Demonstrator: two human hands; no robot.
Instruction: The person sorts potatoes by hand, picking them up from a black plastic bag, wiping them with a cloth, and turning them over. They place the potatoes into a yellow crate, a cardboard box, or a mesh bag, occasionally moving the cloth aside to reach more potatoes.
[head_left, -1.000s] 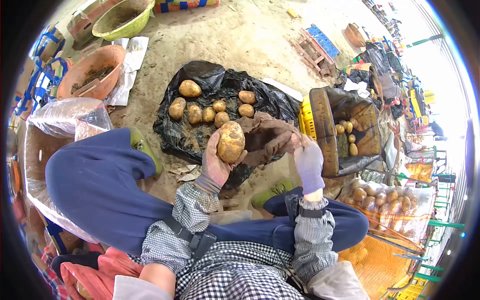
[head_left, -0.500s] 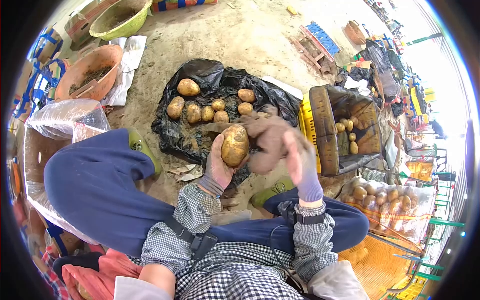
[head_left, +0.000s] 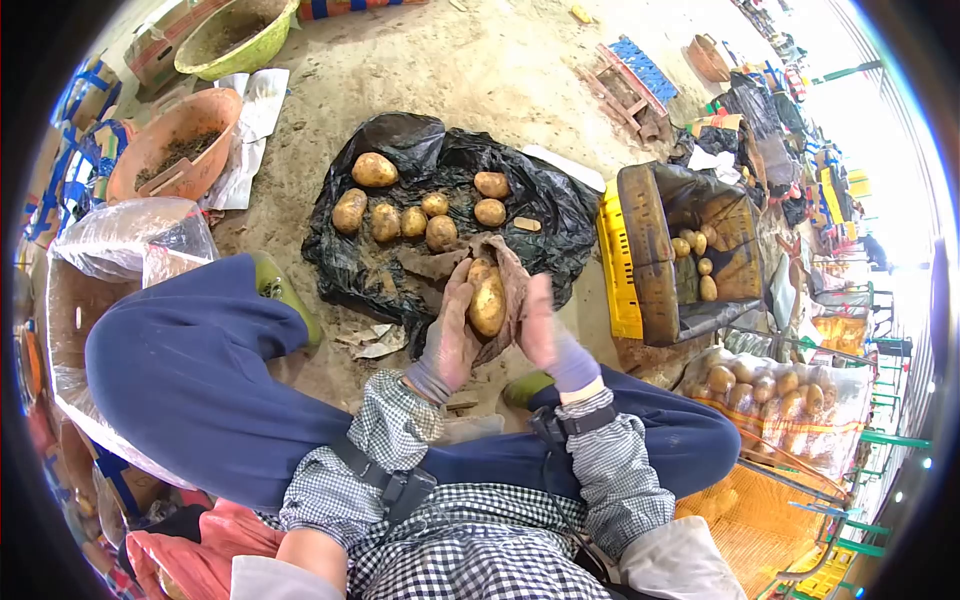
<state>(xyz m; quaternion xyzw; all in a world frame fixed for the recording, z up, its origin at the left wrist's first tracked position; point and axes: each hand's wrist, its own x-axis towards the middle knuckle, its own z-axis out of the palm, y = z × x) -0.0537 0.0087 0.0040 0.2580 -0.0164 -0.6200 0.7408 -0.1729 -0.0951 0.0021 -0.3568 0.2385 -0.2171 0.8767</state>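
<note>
Between my hands is a large yellow-brown potato [head_left: 487,300]. My left hand [head_left: 450,335], in a dusty glove, is closed round its left side. A brown cloth [head_left: 512,270] lies against the potato's right side and top, and my right hand [head_left: 540,325] presses the cloth there, its fingers partly hidden behind it. Beyond my hands, a black plastic sheet [head_left: 560,190] on the ground bears several loose potatoes, among them a big one [head_left: 375,170] at the back left and a small one [head_left: 490,212] at the right. A flat tan piece [head_left: 527,224] lies near that one.
On the right stands a yellow crate [head_left: 622,270] lined with dark plastic, with several small potatoes inside. Nearer is a clear bag of potatoes [head_left: 765,400]. To my left are a plastic-lined box [head_left: 80,310], an orange basin [head_left: 205,160] and a green basin [head_left: 240,45].
My right hand has swung in from the right with the cloth, which now touches the potato. The potato has turned more upright and shifted slightly right. The tan piece has come into view.
</note>
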